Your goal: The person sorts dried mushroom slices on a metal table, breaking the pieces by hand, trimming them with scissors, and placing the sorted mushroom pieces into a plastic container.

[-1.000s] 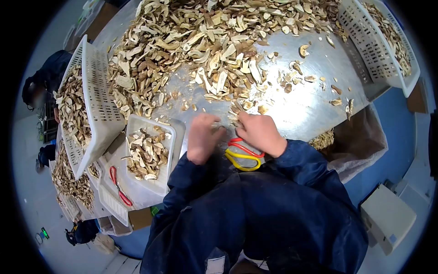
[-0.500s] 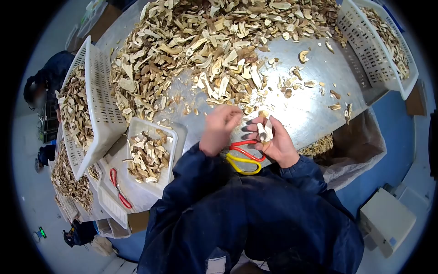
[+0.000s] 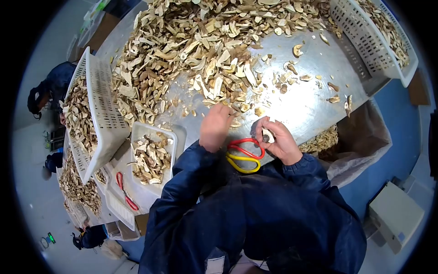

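Observation:
My right hand [image 3: 281, 142] curls its fingers around dried mushroom slices [image 3: 267, 135], pale with a dark end showing. My left hand [image 3: 215, 128] is closed at the near edge of the mushroom pile [image 3: 200, 55]; its fingertips are partly hidden, so what they pinch, if anything, is unclear. Between the hands, close to my body, lie scissors with one red and one yellow handle [image 3: 244, 157]; their blades are not visible. Small mushroom bits lie just beyond my fingers on the metal table [image 3: 315, 102].
White perforated baskets of mushrooms stand at left [image 3: 101, 91] and right [image 3: 372, 45]. A white tray [image 3: 174, 148] holds slices, with red-handled scissors [image 3: 126, 192] beyond it. A lined bin [image 3: 372, 132] sits below the table's right edge. Other people [image 3: 57, 84] work at far left.
My right hand has closed more around its mushroom slices, whose light faces showed more before. My left hand has shifted slightly left, toward the pile edge. The view has tilted a little.

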The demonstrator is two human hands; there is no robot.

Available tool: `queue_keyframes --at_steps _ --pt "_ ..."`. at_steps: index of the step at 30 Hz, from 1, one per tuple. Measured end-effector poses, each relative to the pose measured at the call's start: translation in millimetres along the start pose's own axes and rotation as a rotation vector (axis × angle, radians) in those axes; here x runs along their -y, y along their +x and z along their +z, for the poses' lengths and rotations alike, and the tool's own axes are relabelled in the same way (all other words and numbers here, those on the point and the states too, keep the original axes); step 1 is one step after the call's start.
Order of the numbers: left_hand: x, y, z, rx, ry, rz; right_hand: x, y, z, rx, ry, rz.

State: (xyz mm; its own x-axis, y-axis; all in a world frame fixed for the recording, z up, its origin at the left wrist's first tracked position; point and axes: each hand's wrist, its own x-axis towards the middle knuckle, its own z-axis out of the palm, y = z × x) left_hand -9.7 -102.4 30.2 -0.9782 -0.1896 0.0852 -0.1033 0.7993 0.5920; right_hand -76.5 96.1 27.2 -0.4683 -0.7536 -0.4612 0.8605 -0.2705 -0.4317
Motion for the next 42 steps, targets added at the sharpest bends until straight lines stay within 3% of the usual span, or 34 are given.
queue_keyframes --at_steps 5,8,9,12,13,16,20,23,26,27,30,33,36,37,40,42 --pt "0.0 -1.0 4.3 -0.058 -0.139 -0.15 -2.0 3.5 -9.4 0.038 -0.005 0.068" --pt "-31.4 2.9 -13.2 0.068 -0.41 -0.16 4.4 0.0 9.6 -0.002 0.119 0.085" --pt "-32.7 1.1 -12.0 0.116 -0.309 0.037 6.1 -1.6 15.5 -0.019 0.177 0.083" --pt "-30.9 20.4 -12.5 0.007 -0.23 0.025 6.6 -1.8 9.9 -0.017 0.236 0.095" --pt "-23.4 28.6 -12.2 -0.023 -0.017 0.0 4.7 -0.6 3.0 -0.002 0.232 0.095" --pt "-5.8 44.8 -12.5 -0.028 0.268 0.034 0.4 0.5 -8.7 0.026 0.209 0.09" --pt "-2.7 50.6 -14.7 0.043 0.353 0.102 1.6 -2.4 -9.1 0.024 0.172 0.073" --pt "1.7 46.9 -16.4 0.04 0.091 0.029 3.2 -2.0 -10.9 0.037 0.156 0.057" --pt "6.6 41.3 -20.5 0.175 -0.6 -0.25 5.9 -3.0 -11.2 0.031 0.136 0.047" --pt "2.3 38.0 -23.2 0.23 -0.898 -0.445 6.6 -3.2 -10.8 0.027 0.128 0.047" --pt "-19.9 30.1 -31.9 0.241 -1.279 -0.598 1.5 2.2 -22.0 0.109 0.138 0.058" --pt "-38.5 11.0 -24.0 0.216 -1.011 -0.28 5.1 -1.2 -2.3 0.095 0.192 0.102" --pt "-67.7 12.2 -37.0 0.149 -0.425 0.199 -0.2 3.5 -1.9 0.211 0.381 0.133" --pt "-64.9 16.5 -41.6 0.085 -0.382 0.228 -0.2 3.7 -2.6 0.193 0.4 0.156" --pt "-14.4 29.4 -36.9 -0.047 -0.251 -0.196 -2.7 2.8 -12.4 0.081 0.304 0.168" --pt "5.3 48.6 -30.7 -0.17 -0.129 -0.265 -1.9 2.8 -9.8 0.087 0.287 0.178"
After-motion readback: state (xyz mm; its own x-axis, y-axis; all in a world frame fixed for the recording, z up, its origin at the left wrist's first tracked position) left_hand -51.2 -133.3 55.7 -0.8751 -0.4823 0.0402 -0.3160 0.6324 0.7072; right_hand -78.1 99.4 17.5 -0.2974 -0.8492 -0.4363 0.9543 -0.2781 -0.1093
